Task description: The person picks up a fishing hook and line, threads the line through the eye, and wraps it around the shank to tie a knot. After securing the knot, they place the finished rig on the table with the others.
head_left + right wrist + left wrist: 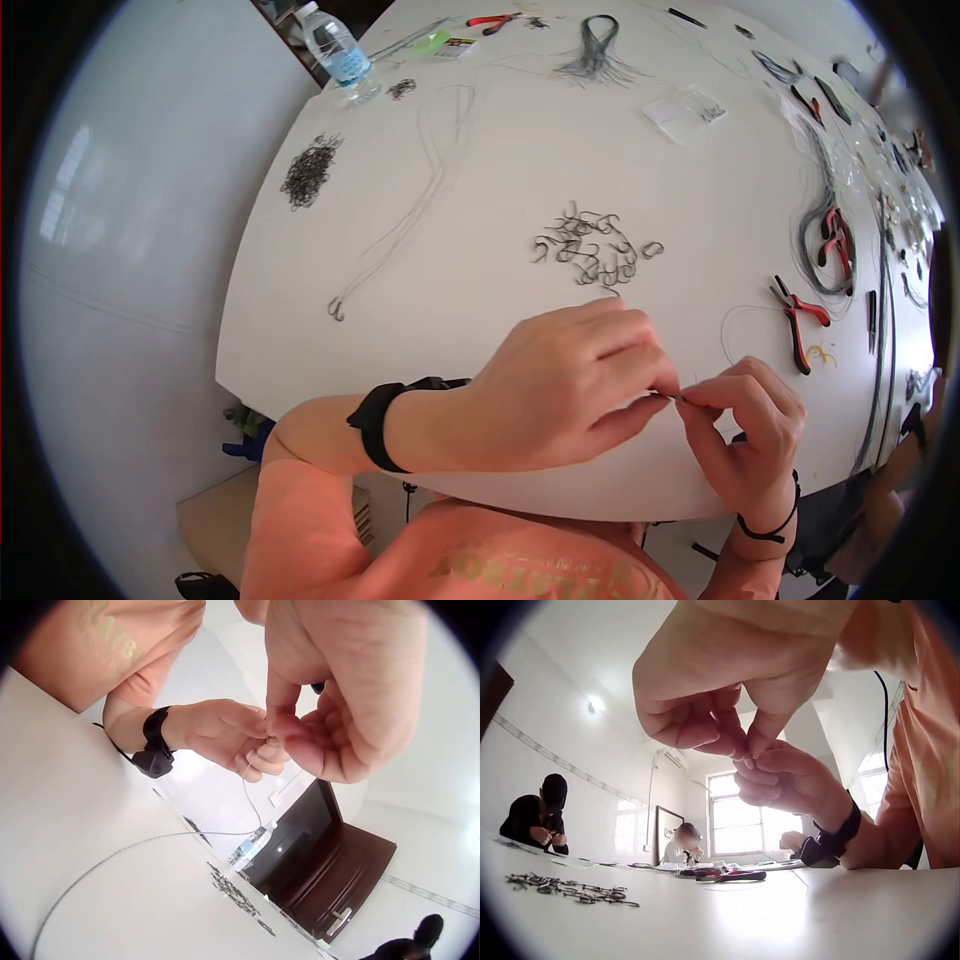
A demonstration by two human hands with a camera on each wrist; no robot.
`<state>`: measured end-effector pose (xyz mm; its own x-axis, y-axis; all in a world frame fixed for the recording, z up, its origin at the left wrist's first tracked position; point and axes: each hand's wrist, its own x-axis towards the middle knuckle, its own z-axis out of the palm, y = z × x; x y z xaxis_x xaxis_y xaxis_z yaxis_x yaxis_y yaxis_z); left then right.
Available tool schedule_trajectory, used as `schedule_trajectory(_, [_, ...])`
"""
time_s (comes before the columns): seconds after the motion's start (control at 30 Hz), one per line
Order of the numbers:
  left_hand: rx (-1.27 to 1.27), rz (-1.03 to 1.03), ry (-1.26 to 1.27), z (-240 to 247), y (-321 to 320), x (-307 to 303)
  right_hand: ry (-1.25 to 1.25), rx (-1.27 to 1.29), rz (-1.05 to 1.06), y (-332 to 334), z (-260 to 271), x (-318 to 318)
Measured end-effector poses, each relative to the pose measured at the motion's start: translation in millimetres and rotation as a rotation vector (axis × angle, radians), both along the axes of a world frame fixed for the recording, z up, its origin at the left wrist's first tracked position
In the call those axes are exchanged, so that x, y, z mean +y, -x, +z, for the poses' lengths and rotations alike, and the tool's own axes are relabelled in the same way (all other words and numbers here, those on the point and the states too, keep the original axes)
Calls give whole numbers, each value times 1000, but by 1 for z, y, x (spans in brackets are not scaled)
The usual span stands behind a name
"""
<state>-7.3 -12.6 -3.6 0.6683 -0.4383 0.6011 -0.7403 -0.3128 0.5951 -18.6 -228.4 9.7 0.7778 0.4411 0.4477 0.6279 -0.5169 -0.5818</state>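
My left hand (575, 385) and right hand (750, 420) meet at the fingertips above the table's near edge. Thumb and forefinger of each pinch at one tiny spot, and most of what they hold is hidden by the fingers. A thin grey line (161, 835) trails from that spot, curving down across the table in the right wrist view. Just beyond my left hand lies a loose pile of dark fish hooks (590, 245). Red-handled pliers (800, 320) rest a little beyond my right hand.
A denser hook pile (311, 172) and a water bottle (340, 60) stand toward the left edge. Long thin strands with hooks at the end (337, 310) lie left of the middle. Bundled line (600, 45), plastic bags (685, 113) and more pliers (836, 245) occupy the far and right sides.
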Motion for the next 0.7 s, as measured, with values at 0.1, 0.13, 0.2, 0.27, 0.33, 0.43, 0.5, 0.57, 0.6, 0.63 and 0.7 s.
schedule_trajectory(0.1, [117,-16,-45,-1,-5,4,-19,0,1,-7,-4,0])
schedule_trajectory(0.13, [89,10,-84,-2,-6,6,10,1,-40,-9,-6,-1])
schedule_trajectory(0.2, [59,10,-109,-1,-8,6,8,11,31,-12,-9,-2])
schedule_trajectory(0.27, [2,54,-175,1,-8,8,13,18,9,-11,-9,-2])
schedule_trajectory(0.33, [-36,55,-181,1,-9,8,3,23,12,-11,-9,-2])
schedule_trajectory(0.43, [-83,66,-191,0,-8,9,0,6,21,-10,-9,-2])
schedule_trajectory(0.5, [-94,62,-190,0,-8,8,-10,-53,35,-10,-9,-2])
schedule_trajectory(0.57, [-96,69,-176,0,-8,7,-7,-72,44,-10,-9,-2])
schedule_trajectory(0.6, [-97,68,-177,1,-7,6,-3,-91,54,-10,-9,-2])
schedule_trajectory(0.63, [-49,64,-172,4,-6,6,-4,-93,53,-10,-9,-3])
schedule_trajectory(0.7, [0,60,-168,6,-6,5,6,-103,63,-10,-10,-4])
